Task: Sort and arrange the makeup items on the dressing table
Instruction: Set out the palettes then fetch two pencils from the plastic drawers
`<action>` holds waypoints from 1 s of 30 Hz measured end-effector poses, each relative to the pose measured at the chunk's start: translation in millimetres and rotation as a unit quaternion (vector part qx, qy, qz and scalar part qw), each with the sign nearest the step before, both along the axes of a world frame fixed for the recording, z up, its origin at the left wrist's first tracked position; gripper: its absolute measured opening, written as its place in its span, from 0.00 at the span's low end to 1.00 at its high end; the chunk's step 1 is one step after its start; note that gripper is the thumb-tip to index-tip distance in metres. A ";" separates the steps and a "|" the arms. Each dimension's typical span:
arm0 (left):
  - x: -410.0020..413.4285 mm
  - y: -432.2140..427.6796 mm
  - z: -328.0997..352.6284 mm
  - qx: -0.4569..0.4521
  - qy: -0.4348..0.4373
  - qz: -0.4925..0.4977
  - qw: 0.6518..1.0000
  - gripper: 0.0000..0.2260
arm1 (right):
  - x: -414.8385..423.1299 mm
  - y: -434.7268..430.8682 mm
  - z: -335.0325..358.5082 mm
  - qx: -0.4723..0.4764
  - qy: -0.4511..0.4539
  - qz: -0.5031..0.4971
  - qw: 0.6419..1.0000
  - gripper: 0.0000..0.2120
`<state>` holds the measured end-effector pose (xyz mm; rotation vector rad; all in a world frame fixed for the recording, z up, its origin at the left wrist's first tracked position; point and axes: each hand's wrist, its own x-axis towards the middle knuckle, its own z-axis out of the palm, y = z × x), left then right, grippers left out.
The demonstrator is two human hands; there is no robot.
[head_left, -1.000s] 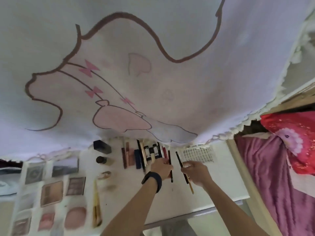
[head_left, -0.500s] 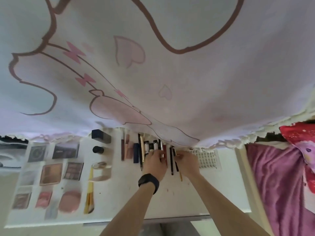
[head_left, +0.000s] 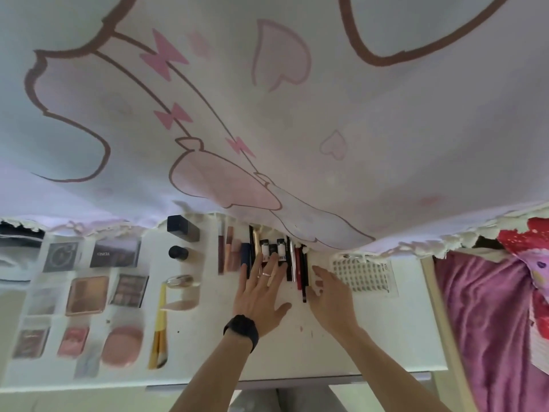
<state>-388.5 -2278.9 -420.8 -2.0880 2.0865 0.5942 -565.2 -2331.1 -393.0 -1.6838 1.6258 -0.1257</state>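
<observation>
Worn items, head view | left hand (head_left: pixel 258 295): 1 thin pale-metal ring (head_left: pixel 266 274) on a middle finger, band looks doubled | left wrist: 1 black wristband (head_left: pixel 241 330), wide, matte, rounded face; watch or tracker, cannot tell | right hand (head_left: pixel 329 298): bare | 2 forearms: bare to lower frame edge

Only txt, on dark palette (head_left: pixel 115 254), too blurry to read.

L hand (head_left: pixel 261 295), fingers straight & spread, lies flat on the row of pencils & tubes (head_left: pixel 298 263) at the back of the white table (head_left: pixel 371 337). R hand (head_left: pixel 329 295), fingers straight, sits at the row's right edge, just beside a perforated tray (head_left: pixel 362 276). Palettes (head_left: pixel 87 294) laid out far left; pink-print cloth (head_left: pixel 297 114) hangs overhead.
</observation>
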 end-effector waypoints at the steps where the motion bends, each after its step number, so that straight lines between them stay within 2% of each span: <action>1: 2.6 -0.3 -1.4 -0.005 -0.003 0.002 1.000 0.40 | -2.0 5.5 -2.2 -0.022 -0.001 0.022 1.000 0.24; 5: 11.5 2.0 -6.4 -0.037 0.015 0.006 0.999 0.39 | -9.1 18.9 -16.8 -0.051 0.046 0.125 0.990 0.31; 8: 18.1 6.6 -10.2 -0.062 0.021 -0.009 0.998 0.34 | -7.2 20.3 -24.9 -0.092 0.065 0.164 0.980 0.25; 15: 30.2 10.8 -21.6 -0.116 0.009 -0.035 0.993 0.29 | 7.6 17.1 -33.8 -0.201 0.046 0.134 0.969 0.20; 21: 27.4 13.3 -18.1 -0.140 0.007 -0.019 0.990 0.28 | 7.0 26.9 -41.4 -0.239 0.038 0.143 0.960 0.25; 25: 25.4 16.2 -14.6 -0.133 0.015 -0.001 0.991 0.28 | 5.2 34.1 -51.7 -0.268 0.046 0.149 0.951 0.25; 30: 23.1 12.0 -24.8 -0.180 0.013 0.010 0.984 0.27 | 7.7 27.3 -61.9 -0.307 0.034 0.139 0.941 0.26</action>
